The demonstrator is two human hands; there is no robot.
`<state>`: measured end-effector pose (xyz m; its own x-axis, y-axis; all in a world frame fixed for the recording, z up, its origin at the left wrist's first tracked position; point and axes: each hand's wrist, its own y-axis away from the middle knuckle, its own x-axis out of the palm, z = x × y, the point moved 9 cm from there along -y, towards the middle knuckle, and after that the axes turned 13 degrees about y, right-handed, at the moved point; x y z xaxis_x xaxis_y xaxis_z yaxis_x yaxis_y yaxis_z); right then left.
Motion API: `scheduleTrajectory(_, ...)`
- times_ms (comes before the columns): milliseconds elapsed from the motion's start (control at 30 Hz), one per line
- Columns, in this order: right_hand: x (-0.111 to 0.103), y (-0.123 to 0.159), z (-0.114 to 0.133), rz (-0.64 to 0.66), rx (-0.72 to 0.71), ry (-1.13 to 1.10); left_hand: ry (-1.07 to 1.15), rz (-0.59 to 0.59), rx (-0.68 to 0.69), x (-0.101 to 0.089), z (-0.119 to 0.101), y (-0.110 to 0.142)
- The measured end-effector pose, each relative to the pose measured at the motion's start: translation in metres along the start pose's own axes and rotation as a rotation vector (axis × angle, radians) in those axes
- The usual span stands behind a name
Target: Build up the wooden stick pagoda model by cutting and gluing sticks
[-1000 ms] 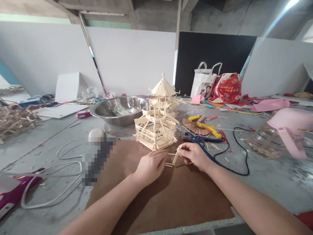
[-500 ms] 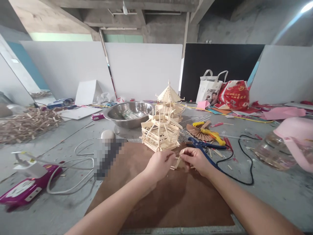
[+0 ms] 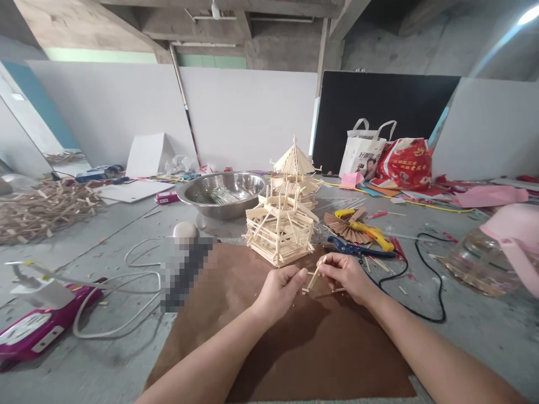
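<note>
Over the brown mat [image 3: 303, 353], my right hand [image 3: 347, 277] pinches a short wooden stick [image 3: 314, 277] that slants down to the left. My left hand [image 3: 279, 290] is closed, thumb against the fingers, just left of that stick; what it holds, if anything, is hidden. Other small sticks lie on the mat under and between my hands. Just beyond them stands an openwork stick model [image 3: 279, 233] with several sides and upright posts. Behind it rises a stick tower [image 3: 295, 160] with a pointed roof.
A steel basin [image 3: 202, 205] stands behind left. Blue-handled pliers [image 3: 357, 247], a yellow-handled tool [image 3: 374, 233] and a black cord [image 3: 442, 292] lie right, near a pink-lidded jug [image 3: 480, 261]. Left are a purple power strip [image 3: 50, 325], a white cable and a wood pile [image 3: 46, 210].
My left hand has drawn slightly away from the stick, which now shows more plainly in my right fingers. The whole view has shifted a little.
</note>
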<state>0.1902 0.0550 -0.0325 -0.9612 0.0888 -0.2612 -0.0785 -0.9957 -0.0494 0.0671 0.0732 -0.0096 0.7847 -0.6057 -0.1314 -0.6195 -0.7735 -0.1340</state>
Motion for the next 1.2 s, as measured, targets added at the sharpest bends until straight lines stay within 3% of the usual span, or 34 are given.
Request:
scheduleTrajectory(100,0.0,0.0,0.0,0.007,0.001,0.019,-0.028,-0.048,0.071,-0.004,-0.007,0.0)
scheduleTrajectory(167,0.0,0.001,0.0,0.013,0.0,0.019,0.05,-0.063,0.048,-0.005,-0.005,-0.001)
scheduleTrajectory(333,-0.002,0.001,0.0,0.006,0.013,-0.023,0.689,0.047,-0.218,0.007,0.013,-0.001)
scheduleTrajectory(433,-0.002,0.001,-0.003,0.007,0.041,-0.045,0.893,0.155,-0.277,0.016,0.011,0.001)
scheduleTrajectory(767,-0.001,0.002,-0.006,0.013,0.09,-0.049,0.965,0.347,-0.312,0.028,0.001,0.005)
scheduleTrajectory(967,-0.002,0.002,-0.005,0.015,0.065,-0.09,1.125,0.462,-0.388,0.04,-0.013,0.015)
scheduleTrajectory(1100,-0.005,0.001,-0.006,-0.011,0.08,-0.149,1.074,0.395,-0.4,0.037,-0.01,0.013)
scheduleTrajectory(1200,-0.01,-0.002,-0.002,-0.036,0.039,-0.258,0.831,0.127,-0.297,0.014,0.005,0.001)
